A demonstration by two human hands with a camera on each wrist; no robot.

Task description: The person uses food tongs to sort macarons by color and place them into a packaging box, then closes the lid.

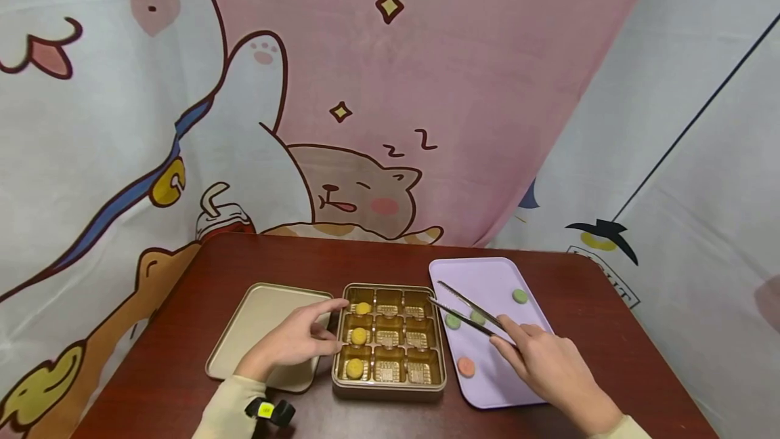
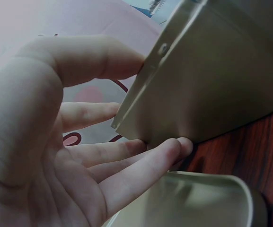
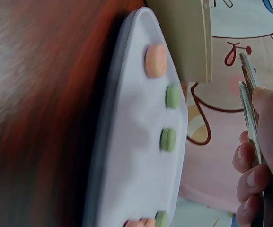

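A gold tin box [image 1: 390,395] with a divided insert stands in front of me, a yellow macaron [image 1: 358,336] in each compartment of its left column. My left hand [image 1: 298,337] touches the box's left side, thumb at the rim and fingers extended against the wall [image 2: 198,90]. My right hand [image 1: 545,364] holds metal tongs [image 1: 466,319]. Their tips are apart, with nothing between them, over the lilac tray's [image 1: 500,388] left edge beside the box. On the tray lie several green macarons [image 1: 520,296] and an orange one [image 1: 466,366]; my right hand hides part of it.
A gold lid [image 1: 258,320] lies left of the box, partly beneath my left hand in the head view. The dark red wooden table [image 1: 378,259] ends at a cartoon-printed curtain [image 1: 487,87]. The tray's raised rim runs close along the box's right side.
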